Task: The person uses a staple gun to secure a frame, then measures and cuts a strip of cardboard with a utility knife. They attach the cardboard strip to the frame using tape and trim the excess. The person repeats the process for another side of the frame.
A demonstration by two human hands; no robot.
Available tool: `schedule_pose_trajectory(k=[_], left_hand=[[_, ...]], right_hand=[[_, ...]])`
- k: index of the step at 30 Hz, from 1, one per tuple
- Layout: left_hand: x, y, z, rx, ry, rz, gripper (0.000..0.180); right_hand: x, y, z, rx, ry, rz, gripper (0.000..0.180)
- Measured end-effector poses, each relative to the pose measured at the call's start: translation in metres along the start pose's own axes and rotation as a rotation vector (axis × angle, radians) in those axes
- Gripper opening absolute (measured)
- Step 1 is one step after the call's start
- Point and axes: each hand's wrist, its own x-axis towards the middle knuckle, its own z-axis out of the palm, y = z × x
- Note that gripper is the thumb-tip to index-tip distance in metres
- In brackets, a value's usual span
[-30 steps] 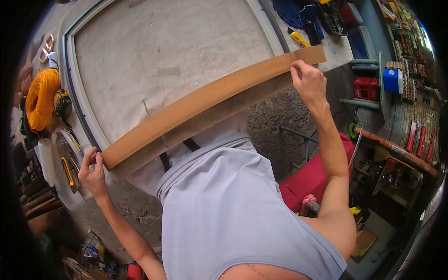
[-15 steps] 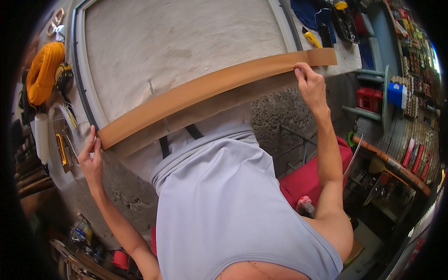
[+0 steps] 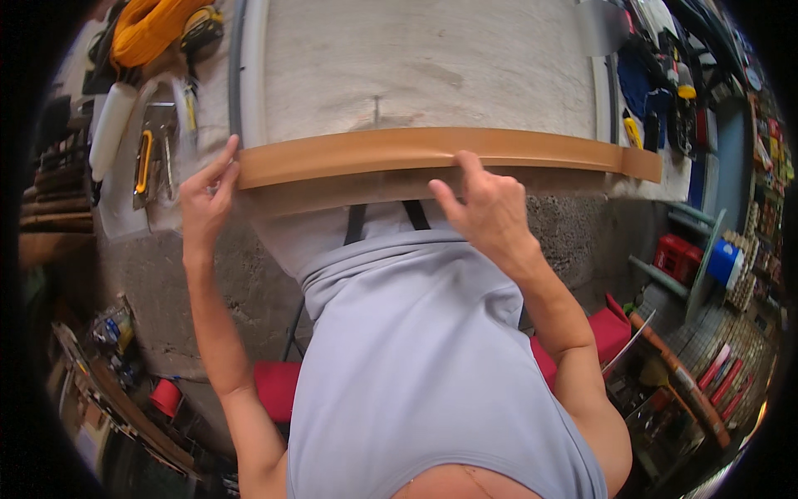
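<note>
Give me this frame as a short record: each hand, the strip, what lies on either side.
Left hand: at the brown strip's left end; grip unclear
Right hand: index fingertip on the strip, thumb apart
Strip position: along the worktable's near edge
Left side: orange rope coil, tape measure, yellow-handled cutter
Right side: blue box

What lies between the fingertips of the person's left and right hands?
In the head view, a stretch of the long, narrow brown strip runs from the left hand, at its left end, to the index fingertip of the right hand.
</note>
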Motion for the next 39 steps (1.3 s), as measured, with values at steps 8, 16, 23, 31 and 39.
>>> schedule_pose_trajectory(k=[8, 16, 23, 31, 39], left_hand=[[-0.002, 0.004, 0.002, -0.031, 0.001, -0.081, 0.035], [0.001, 0.012, -0.003, -0.051, 0.012, -0.063, 0.037], [-0.004, -0.002, -0.003, -0.064, 0.039, 0.038, 0.036], [-0.002, 0.013, -0.008, -0.105, 0.044, -0.027, 0.037], [-0.003, 0.015, -0.004, 0.192, 0.103, 0.155, 0.038]], right_hand=[[0.03, -0.08, 0.052, 0.009, -0.105, -0.292, 0.042], [0.053, -0.153, 0.09, 0.038, -0.167, -0.417, 0.05], [0.057, -0.183, 0.113, 0.106, -0.105, -0.454, 0.053], [0.066, -0.184, 0.093, 0.119, -0.271, -0.437, 0.054], [0.058, -0.164, 0.077, 0.176, -0.32, -0.51, 0.056]])
